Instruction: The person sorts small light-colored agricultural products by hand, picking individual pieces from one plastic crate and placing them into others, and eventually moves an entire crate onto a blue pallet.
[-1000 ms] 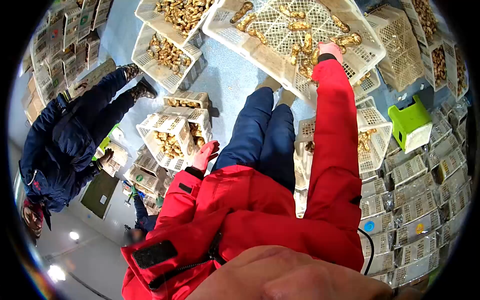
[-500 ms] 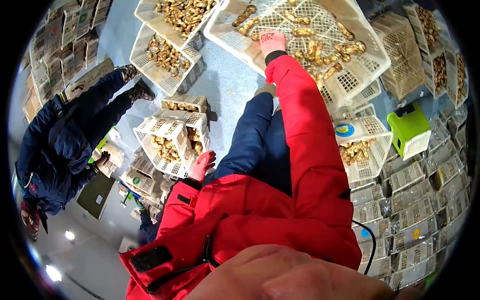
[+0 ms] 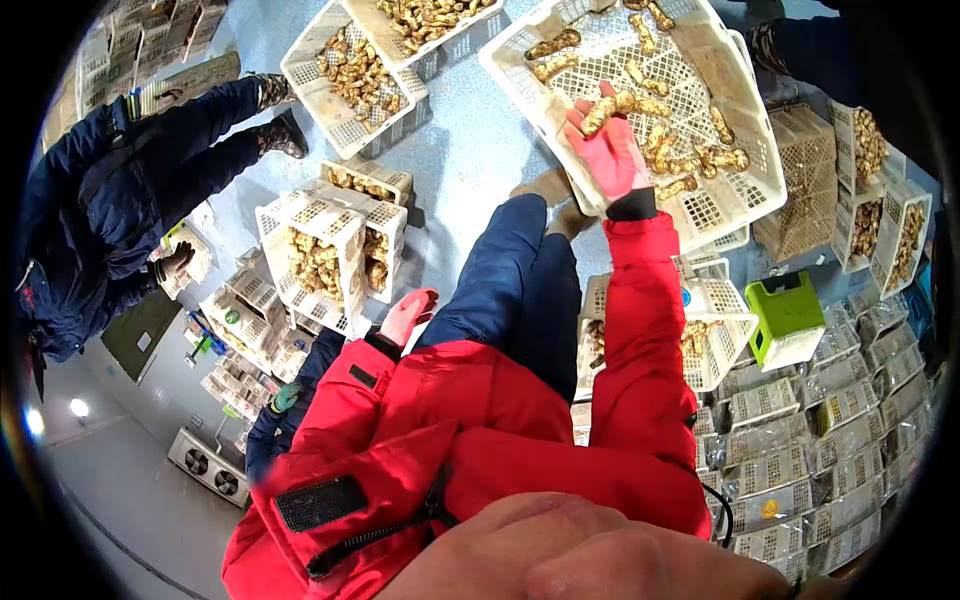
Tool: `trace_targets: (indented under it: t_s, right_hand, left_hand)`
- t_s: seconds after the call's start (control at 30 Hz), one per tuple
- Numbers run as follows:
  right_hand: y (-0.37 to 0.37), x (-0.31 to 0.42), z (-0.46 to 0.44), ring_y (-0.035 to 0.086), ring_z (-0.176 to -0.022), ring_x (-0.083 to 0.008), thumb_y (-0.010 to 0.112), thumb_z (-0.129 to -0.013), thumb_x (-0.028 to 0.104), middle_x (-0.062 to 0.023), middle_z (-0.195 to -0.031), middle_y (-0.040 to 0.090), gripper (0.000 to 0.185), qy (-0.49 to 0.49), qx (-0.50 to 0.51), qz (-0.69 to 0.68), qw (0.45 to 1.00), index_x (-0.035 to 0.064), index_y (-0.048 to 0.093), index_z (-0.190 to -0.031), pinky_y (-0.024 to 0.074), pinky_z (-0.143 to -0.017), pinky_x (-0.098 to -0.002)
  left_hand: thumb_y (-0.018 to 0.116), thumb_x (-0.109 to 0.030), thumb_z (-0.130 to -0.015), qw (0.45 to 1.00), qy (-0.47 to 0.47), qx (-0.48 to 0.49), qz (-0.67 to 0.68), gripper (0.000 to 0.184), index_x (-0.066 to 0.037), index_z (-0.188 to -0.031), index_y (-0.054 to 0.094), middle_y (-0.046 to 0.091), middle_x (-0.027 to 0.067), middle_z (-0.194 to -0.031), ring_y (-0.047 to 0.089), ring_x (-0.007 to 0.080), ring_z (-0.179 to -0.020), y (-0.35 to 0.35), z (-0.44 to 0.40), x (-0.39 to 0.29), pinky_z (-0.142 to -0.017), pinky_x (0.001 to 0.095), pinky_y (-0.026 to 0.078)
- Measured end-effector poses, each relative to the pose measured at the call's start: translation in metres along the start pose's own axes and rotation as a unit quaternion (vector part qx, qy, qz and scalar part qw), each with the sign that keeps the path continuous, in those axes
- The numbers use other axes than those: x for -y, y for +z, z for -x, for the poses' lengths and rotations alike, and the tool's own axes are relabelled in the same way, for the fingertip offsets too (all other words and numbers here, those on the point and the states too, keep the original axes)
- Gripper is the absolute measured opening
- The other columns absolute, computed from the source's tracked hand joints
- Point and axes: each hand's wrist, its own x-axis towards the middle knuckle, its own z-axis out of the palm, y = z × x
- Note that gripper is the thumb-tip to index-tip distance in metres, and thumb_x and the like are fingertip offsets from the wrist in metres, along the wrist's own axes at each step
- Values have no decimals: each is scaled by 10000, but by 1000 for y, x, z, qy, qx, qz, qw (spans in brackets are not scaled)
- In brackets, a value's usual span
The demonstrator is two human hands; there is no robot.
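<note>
My right hand [image 3: 612, 160], in a pink glove, is turned palm up above the near side of a large white plastic crate [image 3: 530, 110]. Its fingers hold a stubby golden-brown mushroom [image 3: 607, 110]. More mushrooms [image 3: 700, 160] lie scattered over the crate's lattice floor, mostly towards the right. Low beside my left thigh is my left hand [image 3: 405, 316], also in pink, with fingers loosely stretched and nothing in them. Closest to it stands a crate of mushrooms [image 3: 318, 262] on the left.
Further crates of mushrooms [image 3: 357, 85] sit at the upper left. A green and white stool [image 3: 785, 318] is at the right, near wrapped crates [image 3: 800, 440]. A person in dark blue [image 3: 110, 210] stands at left; another person's green glove [image 3: 287, 397] shows lower left. A dark-clothed leg enters top right.
My right hand has drawn back towards me from the crate floor and turned palm up, with a mushroom now visible in it. The view has shifted. My left hand stays low at my side.
</note>
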Motion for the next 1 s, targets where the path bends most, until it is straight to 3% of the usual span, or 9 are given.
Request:
trace_targets:
  t_s: [0.43,0.57,0.67,0.8,0.83,0.87,0.9,0.93,1.0]
  right_hand:
    - [44,-41,-25,542,-834,-164,525,-819,103,-115,-980,535,441,27,-65,140,988,33,356,-1221,446,-724,-254]
    - [135,-81,-53,543,-870,-165,560,-787,102,-108,-1024,539,486,-4,70,197,978,12,353,-1217,445,-729,-257]
    - [108,-94,-64,549,-867,-169,554,-798,112,-114,-1014,548,492,-63,-44,160,984,-16,341,-1223,458,-719,-268]
    - [19,-89,14,533,-953,-249,492,-842,205,-170,-1051,531,451,105,-39,158,981,-40,343,-1190,411,-847,-318]
    - [9,-94,40,516,-963,-244,502,-828,197,-165,-1052,518,416,29,68,440,895,-28,366,-1150,390,-864,-323]
    - [-1,-98,66,499,-972,-239,512,-814,188,-159,-1052,505,381,-93,120,672,725,-16,389,-1111,369,-882,-329]
    - [-3,-93,79,500,-956,-213,514,-808,191,-144,-1028,507,319,-222,194,879,375,7,429,-1055,363,-874,-320]
    - [-37,-108,87,510,-924,-205,534,-788,189,-119,-972,521,277,-220,142,925,276,31,455,-1002,368,-857,-320]
    - [-28,-100,89,515,-835,-186,532,-717,153,-67,-825,520,161,-172,7,961,217,68,505,-851,374,-792,-376]
  left_hand:
    - [516,-321,-838,1000,0,2,11,378,-78,-1127,502,547,47,-1094,522,158,-988,-6,-3,11,-798,289,433]
    - [518,-322,-836,1000,6,11,13,387,-72,-1130,499,552,54,-1081,527,164,-977,-7,-2,8,-793,288,436]
    - [505,-338,-839,1000,14,-3,6,399,-65,-1130,493,549,61,-1080,525,163,-974,-6,2,2,-791,292,439]
    - [485,-336,-850,1000,-5,1,14,396,-72,-1145,478,546,58,-1081,524,157,-972,-8,1,1,-795,288,433]
    - [483,-337,-852,1000,-11,-1,14,396,-74,-1147,476,545,57,-1083,524,157,-973,-4,0,0,-796,288,431]
    - [479,-335,-854,1000,-20,-12,-4,386,-81,-1145,481,545,55,-1085,524,157,-971,-2,-2,0,-797,289,427]
    - [486,-337,-850,1000,-18,-8,-8,382,-79,-1132,493,552,51,-1071,529,153,-961,3,-3,-2,-785,285,432]
    - [493,-338,-846,1000,-15,-8,-14,378,-77,-1118,504,559,47,-1056,534,150,-951,8,-2,-7,-773,280,437]
    - [484,-350,-848,999,-16,6,-33,387,-94,-1139,491,548,47,-1077,515,162,-984,5,-6,-11,-806,304,421]
